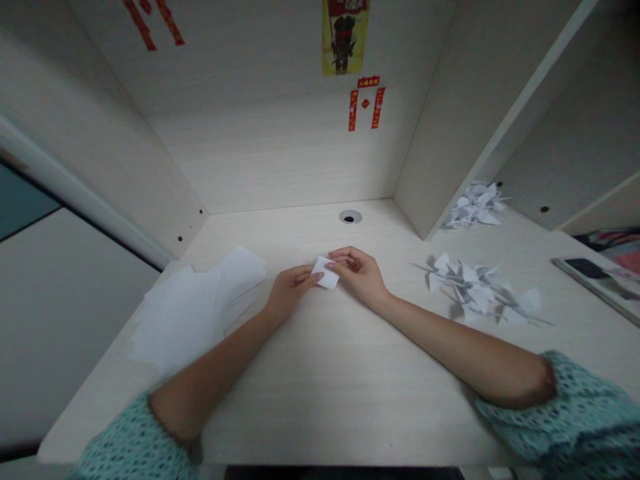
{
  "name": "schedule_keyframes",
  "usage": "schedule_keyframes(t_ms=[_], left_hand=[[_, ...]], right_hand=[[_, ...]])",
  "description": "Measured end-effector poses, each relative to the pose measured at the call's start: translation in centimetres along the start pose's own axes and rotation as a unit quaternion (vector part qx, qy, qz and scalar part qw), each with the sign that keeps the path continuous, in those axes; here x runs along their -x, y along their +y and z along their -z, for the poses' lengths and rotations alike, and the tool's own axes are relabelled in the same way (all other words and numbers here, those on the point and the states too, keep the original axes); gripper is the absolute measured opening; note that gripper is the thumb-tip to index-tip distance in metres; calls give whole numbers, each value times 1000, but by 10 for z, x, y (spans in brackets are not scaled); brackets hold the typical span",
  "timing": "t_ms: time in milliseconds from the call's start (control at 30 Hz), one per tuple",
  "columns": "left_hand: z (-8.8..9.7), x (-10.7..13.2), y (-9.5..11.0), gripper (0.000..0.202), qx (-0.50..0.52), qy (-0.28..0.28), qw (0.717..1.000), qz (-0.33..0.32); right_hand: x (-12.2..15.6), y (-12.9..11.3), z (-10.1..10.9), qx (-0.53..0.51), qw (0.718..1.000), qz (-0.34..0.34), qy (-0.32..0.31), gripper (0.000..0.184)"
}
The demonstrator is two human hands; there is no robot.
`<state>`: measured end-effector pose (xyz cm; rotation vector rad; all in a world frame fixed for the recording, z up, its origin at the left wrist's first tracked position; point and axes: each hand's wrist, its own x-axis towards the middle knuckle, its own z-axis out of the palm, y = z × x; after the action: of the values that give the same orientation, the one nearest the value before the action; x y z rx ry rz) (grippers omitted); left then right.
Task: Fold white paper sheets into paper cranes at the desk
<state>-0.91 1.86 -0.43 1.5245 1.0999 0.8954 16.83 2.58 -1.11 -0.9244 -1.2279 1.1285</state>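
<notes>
I logged left grip (295, 288) and right grip (357, 272), both pinching one white paper square (326, 273); folded paper cranes (473, 290) lay at 3 o'clock, white sheets (195, 313) at 9 o'clock.

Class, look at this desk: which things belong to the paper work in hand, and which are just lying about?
In the work: left hand, right hand, small white paper square, white paper sheets, folded paper cranes.

Lying about: dark phone, desk cable grommet, red wall decorations.

Elbow-length mint-green sleeves (570, 413), dark speckled pattern, 2 bare hands (359, 275)
</notes>
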Motion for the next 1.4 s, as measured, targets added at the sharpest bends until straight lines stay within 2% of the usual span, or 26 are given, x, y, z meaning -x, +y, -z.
schedule_keyframes(t_ms=[100,233,367,533,767,1067,1400], left_hand=[[0,1,0,35,-23,8,1000,2],[-1,0,2,35,11,19,1000,5],[-2,-1,3,35,53,34,998,8],[-1,-1,0,35,55,28,998,6],[-2,0,6,40,36,29,999,12],[-3,1,9,34,31,41,999,-1],[-1,1,6,34,8,38,999,-29]], right_hand=[[2,-2,-1,15,1000,6,-12,33],[2,-3,-1,33,999,-15,-6,40],[1,-2,0,79,996,-35,-10,35],[1,3,2,142,990,-14,5,34],[2,2,2,140,990,14,18,27],[3,3,3,162,986,48,13,22],[3,4,3,184,982,41,32,30]])
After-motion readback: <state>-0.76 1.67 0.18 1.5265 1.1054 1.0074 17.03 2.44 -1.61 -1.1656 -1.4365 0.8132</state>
